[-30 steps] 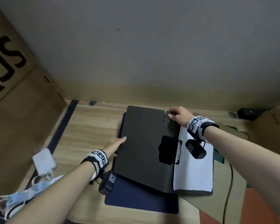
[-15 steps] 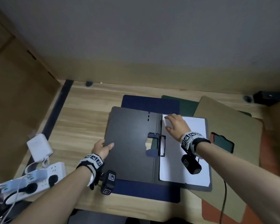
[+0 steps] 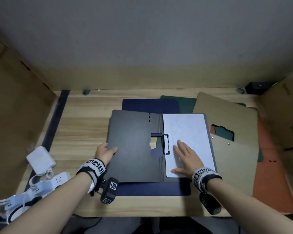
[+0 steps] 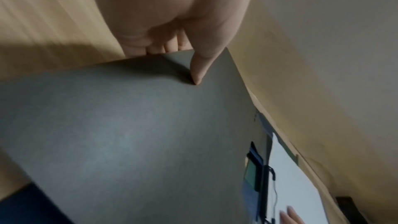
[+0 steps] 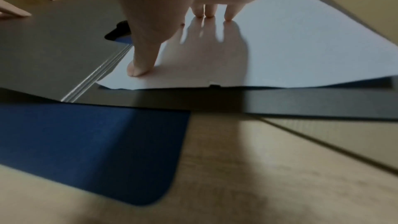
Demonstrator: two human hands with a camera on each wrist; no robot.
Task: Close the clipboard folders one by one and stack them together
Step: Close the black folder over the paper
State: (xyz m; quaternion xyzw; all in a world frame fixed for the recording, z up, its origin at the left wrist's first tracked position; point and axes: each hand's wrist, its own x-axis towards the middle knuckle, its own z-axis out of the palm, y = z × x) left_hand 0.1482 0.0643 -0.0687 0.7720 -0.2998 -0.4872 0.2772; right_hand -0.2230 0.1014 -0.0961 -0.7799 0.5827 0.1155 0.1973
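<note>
Cover [image 3: 134,146] of the folder (thin, stiff, light) is pinched at its outer edge by the left hand [image 3: 103,153]; paper [image 3: 187,132] is pressed under the right hand [image 3: 187,158], fingers spread flat.

Left hand [image 3: 103,153] fingers tucked under black folder [image 3: 134,146] cover, out of sight. Blue folder [image 3: 150,104], green folder [image 3: 186,105] mostly covered; clip [image 3: 166,144] detail unreadable.
</note>
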